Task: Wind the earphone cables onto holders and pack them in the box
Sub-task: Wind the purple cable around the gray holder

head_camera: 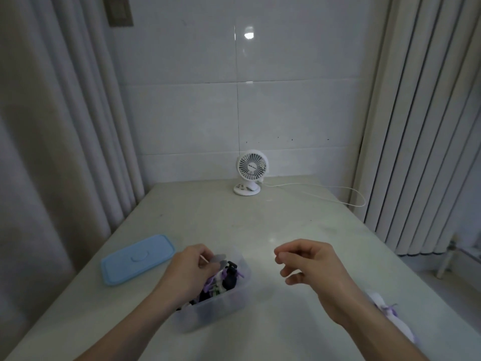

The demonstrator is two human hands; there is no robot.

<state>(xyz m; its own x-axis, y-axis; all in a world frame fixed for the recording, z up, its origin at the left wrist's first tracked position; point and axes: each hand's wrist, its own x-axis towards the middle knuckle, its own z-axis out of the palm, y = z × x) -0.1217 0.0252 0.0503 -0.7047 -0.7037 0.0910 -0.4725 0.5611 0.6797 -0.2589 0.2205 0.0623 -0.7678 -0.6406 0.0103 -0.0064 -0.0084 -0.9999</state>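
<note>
A clear plastic box (221, 311) stands on the table in front of me, holding several black, white and purple wound earphone cables (226, 278). My left hand (191, 269) reaches into the box from the left, its fingers closed on a pale grey holder (218, 259) at the top of the pile. My right hand (309, 264) hovers to the right of the box, fingers loosely curled and apart, holding nothing. A white and purple earphone bundle (387, 308) lies on the table behind my right forearm, partly hidden.
The box's light blue lid (135, 259) lies flat to the left. A small white desk fan (251, 171) stands at the table's far edge, its white cord (338, 196) trailing right. Curtains hang on both sides of the table.
</note>
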